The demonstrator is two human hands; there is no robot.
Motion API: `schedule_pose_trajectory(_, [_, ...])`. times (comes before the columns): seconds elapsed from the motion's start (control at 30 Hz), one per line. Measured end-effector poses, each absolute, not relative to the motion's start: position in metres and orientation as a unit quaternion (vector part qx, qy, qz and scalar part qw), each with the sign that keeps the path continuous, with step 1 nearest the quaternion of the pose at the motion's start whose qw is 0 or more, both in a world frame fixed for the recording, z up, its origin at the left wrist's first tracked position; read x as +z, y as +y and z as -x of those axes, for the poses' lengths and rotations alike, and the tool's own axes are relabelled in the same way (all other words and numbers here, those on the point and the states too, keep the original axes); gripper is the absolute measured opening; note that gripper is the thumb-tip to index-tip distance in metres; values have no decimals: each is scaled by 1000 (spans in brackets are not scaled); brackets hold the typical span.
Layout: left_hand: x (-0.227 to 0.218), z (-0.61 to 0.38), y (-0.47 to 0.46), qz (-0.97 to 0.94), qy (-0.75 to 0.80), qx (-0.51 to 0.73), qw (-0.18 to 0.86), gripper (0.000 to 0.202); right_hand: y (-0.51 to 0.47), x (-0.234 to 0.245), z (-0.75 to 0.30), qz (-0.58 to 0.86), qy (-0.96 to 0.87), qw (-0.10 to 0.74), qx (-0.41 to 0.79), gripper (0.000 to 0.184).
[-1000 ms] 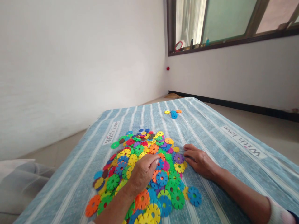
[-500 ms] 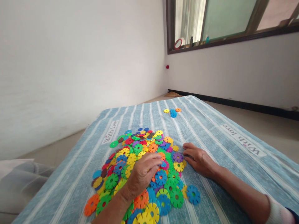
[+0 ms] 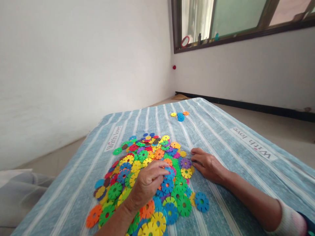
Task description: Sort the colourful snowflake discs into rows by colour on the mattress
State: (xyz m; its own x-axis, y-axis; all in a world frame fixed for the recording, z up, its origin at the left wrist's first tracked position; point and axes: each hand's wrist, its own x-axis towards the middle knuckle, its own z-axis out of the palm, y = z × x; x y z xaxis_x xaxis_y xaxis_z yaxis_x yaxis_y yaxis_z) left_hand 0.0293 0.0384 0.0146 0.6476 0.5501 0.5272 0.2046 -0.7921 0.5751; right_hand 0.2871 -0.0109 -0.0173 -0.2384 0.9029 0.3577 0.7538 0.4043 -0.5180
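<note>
A heap of colourful slotted plastic discs (image 3: 142, 155), like flat notched flowers, lies on the striped cloth in front of me. My left hand (image 3: 149, 182) is over the middle of the heap, thumb and fingers closed on the edge of a blue disc (image 3: 169, 173). Its palm hides the discs beneath. To the right of the heap, my right hand (image 3: 209, 166) rests on the cloth, fingers loosely extended with nothing visible in them. Its fingertips lie close to a purple disc (image 3: 185, 163) and a yellow disc (image 3: 186, 172).
Blue-and-white striped cloth (image 3: 236, 183) covers the table. Farther back lie a small blue cluster of discs (image 3: 180, 117), a yellow disc (image 3: 173, 114) and an orange disc (image 3: 185, 113). A white wall (image 3: 86, 59) rises on the left; a window (image 3: 236, 19) is at back right.
The view has shifted slightly. More of the blue disc shows at my left fingertips, and that hand has lifted a little. My right hand stays resting on the cloth.
</note>
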Motion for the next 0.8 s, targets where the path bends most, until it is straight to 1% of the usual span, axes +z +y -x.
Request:
schedule_pose_trajectory(0.2, [12, -30, 37, -870, 265, 344, 235, 12, -11, -20, -288, 526, -778, 323, 116, 17])
schedule_pose_trajectory(0.43, [22, -27, 33, -858, 314, 294, 281, 15, -11, -19, -288, 533, -778, 311, 119, 19])
schedule_pose_trajectory(0.57, [27, -29, 32, -863, 309, 287, 278, 16, -11, -21, -289, 528, -781, 313, 114, 17])
schedule_pose_trajectory(0.67, [28, -32, 31, -871, 301, 289, 260, 16, -12, -22, -287, 530, -773, 336, 97, 18])
schedule_pose_trajectory(0.8, [28, -35, 27, -883, 286, 287, 237, 13, -19, -18, -277, 521, -749, 401, 80, 15])
